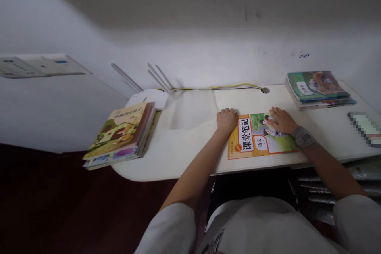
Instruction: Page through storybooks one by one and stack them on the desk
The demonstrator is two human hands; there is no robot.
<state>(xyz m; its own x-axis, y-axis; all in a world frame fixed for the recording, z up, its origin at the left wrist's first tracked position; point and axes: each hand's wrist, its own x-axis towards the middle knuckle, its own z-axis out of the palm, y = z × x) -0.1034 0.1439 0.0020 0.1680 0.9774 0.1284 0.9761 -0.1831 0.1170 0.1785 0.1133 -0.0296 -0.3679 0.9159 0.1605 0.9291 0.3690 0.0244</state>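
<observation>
An orange-edged Chinese workbook (258,147) lies flat on the white desk, close to its front edge. Its cover shows two cartoon children on the right, partly hidden by my fingers. My left hand (227,120) is closed at the workbook's upper left corner, knuckles up, its fingertips hidden. On the upper right of the cover, my right hand (282,120) rests open with its fingers stretched out. A grey watch is on the right wrist.
At the left end a stack of picture books (122,131) overhangs the desk (178,158). Behind it stands a white router (149,98) with antennas. A pile of textbooks (318,87) sits back right, with a pixelated phone-like object (366,127) nearer. A yellow cable (235,85) runs along the wall.
</observation>
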